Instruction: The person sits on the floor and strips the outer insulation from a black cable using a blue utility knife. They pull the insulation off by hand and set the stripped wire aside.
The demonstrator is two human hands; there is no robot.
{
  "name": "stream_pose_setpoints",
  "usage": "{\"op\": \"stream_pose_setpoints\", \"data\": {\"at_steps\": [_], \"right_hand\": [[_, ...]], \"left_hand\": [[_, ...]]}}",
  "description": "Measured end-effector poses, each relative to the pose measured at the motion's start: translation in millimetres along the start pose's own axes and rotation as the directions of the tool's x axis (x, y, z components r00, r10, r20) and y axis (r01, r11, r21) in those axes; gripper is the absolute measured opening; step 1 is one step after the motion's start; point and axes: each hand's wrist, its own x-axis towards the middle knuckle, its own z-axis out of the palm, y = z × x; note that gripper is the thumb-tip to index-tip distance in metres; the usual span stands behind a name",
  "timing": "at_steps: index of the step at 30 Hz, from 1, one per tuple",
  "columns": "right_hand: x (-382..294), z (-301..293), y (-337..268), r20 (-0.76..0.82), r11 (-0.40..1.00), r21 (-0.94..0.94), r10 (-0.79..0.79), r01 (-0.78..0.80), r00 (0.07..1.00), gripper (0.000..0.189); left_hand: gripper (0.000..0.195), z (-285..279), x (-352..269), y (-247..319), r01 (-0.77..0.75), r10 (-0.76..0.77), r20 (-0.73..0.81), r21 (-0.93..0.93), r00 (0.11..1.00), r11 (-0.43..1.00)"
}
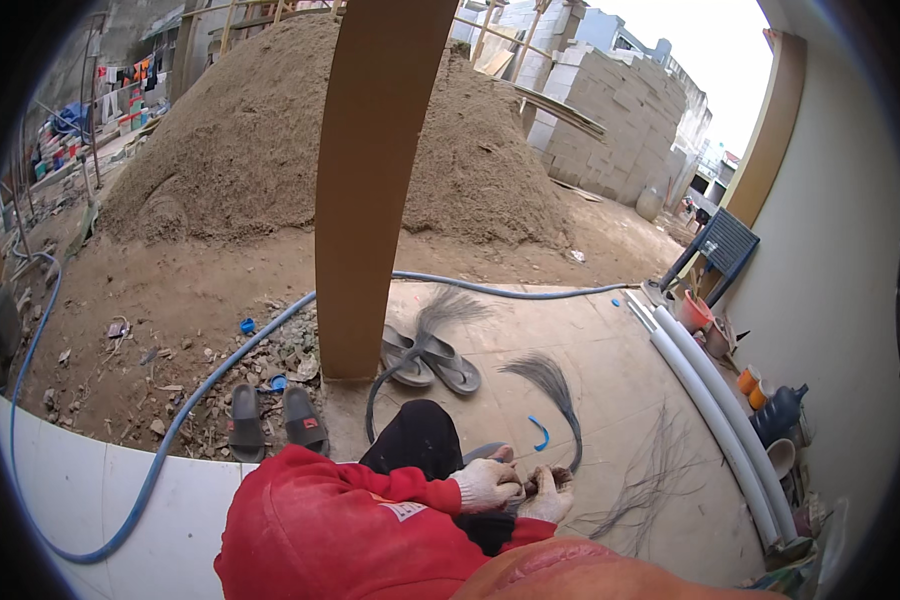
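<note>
My left hand (487, 484), in a white knit glove, has its fingers curled in front of my knees. Close beside it on the right is my gloved right hand (546, 496), its fingertips bent and darkly soiled. Whatever lies between the fingers is too small and hidden to make out. Just beyond the right fingertips ends a curved bundle of thin grey wire (551, 379), fanned out at its far end. A second wire bundle (424, 337) lies across grey flip-flops (450, 364). Loose wire strands (645, 480) are scattered on the tiles to the right, and a blue strip (540, 433) lies nearby.
A brown post (371, 187) rises before me. Past it stands a large sand heap (225, 135). A blue hose (217, 382) crosses the ground. White pipes (709, 412) run along the right wall. Dark slide sandals (246, 424) sit at the left on rubble.
</note>
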Motion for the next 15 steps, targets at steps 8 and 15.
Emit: {"op": "stream_pose_setpoints", "data": {"at_steps": [8,15], "right_hand": [[-5.7,0.4,-12.3,-0.013,0.996,0.066,0.054,-0.053,0.998,0.024],[-1.5,-4.0,-10.8,-0.021,0.999,0.022,0.026,-0.026,0.999,0.019]], "left_hand": [[0.031,7.2,7.9,-21.1,-0.057,0.057,0.018,0.041,0.998,0.997],[0.035,13.5,10.4,-32.4,-0.118,0.118,-0.011,-0.016,0.993,0.993]]}}
